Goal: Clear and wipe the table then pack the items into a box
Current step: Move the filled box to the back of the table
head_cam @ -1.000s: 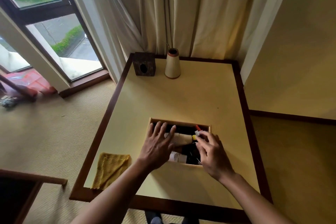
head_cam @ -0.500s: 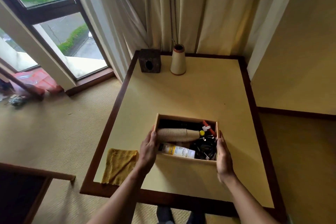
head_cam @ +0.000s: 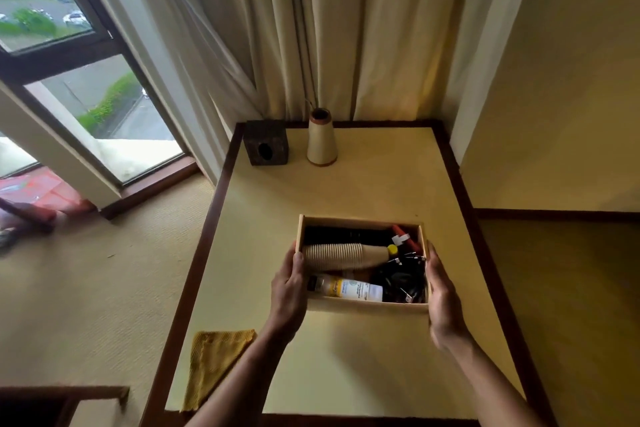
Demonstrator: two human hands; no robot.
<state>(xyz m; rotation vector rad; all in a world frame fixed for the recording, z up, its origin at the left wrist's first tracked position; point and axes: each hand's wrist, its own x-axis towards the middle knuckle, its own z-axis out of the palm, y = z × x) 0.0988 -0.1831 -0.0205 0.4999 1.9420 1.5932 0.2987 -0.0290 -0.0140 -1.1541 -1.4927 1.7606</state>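
Note:
A shallow wooden box (head_cam: 363, 307) sits in the middle of the cream table (head_cam: 363, 191). It holds a stack of paper cups (head_cam: 341, 256) lying on its side, a white and yellow tube (head_cam: 349, 288), a red pen (head_cam: 403, 236) and dark items. My left hand (head_cam: 289, 291) grips the box's left side, thumb on the rim. My right hand (head_cam: 443, 298) presses flat against its right side. A yellow cloth (head_cam: 214, 362) lies at the table's near left corner.
A dark cube tissue holder (head_cam: 266, 147) and a cream cone vase (head_cam: 321, 139) stand at the table's far edge by the curtains. A window is on the left, a wall on the right, carpet around. Dark furniture (head_cam: 52, 406) sits at the bottom left.
Both hands left the items inside the box and moved out to its two sides. The view has tilted up and back, so the box appears lower on the table.

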